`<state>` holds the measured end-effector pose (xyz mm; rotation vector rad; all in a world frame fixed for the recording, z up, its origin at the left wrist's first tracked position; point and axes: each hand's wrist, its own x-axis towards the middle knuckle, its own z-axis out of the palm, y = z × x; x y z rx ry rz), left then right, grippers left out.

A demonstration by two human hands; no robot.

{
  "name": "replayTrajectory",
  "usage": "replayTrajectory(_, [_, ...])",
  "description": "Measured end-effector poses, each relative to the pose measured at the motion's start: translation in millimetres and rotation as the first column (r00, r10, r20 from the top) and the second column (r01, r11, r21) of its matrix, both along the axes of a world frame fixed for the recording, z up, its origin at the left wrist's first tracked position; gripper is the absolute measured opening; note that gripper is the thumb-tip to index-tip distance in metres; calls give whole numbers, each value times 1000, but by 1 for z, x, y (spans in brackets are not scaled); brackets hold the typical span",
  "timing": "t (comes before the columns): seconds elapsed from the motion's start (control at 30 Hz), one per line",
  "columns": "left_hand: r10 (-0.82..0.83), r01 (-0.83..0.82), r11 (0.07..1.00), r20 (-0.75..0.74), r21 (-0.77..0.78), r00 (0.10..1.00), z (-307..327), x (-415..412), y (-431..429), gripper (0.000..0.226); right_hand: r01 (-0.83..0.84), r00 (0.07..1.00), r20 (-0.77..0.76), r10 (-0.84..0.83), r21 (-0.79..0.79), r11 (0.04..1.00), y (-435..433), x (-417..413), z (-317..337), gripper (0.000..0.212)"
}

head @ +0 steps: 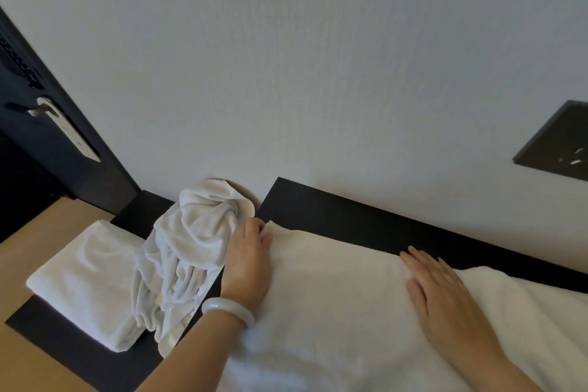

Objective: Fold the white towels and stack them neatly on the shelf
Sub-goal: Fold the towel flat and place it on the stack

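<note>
Spread towel: the white towel being folded (334, 296) is lying flat on the black counter (334, 216), its far edge running just short of the counter's back edge at the wall (318, 73).
Left hand: the left hand (249, 261), wearing a pale bangle (227, 310), is sitting at the towel's far left corner. Its fingers (259, 227) are curling onto that corner and seem to be pinching it, probably to square it or lift it for a fold.
Right hand: the right hand (445, 296) is lying palm down near the far edge. Its fingers (416, 259) are straight and slightly spread, pressing the cloth so it is not sliding.
Crumpled towel: an unfolded white towel (194, 242) is heaping at the counter's left end and spilling down, seemingly waiting its turn.
Folded towel: one finished towel (86, 280) is resting on the lower black ledge (47, 334), likely the shelf, with the crumpled one overlapping its right side.
</note>
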<state>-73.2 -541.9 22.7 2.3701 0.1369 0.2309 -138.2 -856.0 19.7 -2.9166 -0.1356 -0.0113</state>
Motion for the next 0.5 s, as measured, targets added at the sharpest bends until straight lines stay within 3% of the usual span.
replayTrajectory(0.17, [-164,155,984,-106,-88,981,6,-1,-44,5,152,981,-105,-162,-93,984,-40,-38,4,61])
replayTrajectory(0.27, [-208,178,974,-248,-141,946,17,10,-53,6,253,952,-105,-287,-253,934,-25,-36,14,48])
replayTrajectory(0.3, [-227,186,969,-299,-160,927,21,12,-50,8,307,937,-105,-333,-209,928,-13,-33,17,50])
replayTrajectory(0.37, [-275,213,956,-374,-200,885,27,9,-42,11,266,964,-19,-266,-25,964,12,-27,22,53])
replayTrajectory(0.5, [-319,205,929,-382,-308,868,33,-8,-32,13,-66,996,75,43,337,939,72,7,31,47])
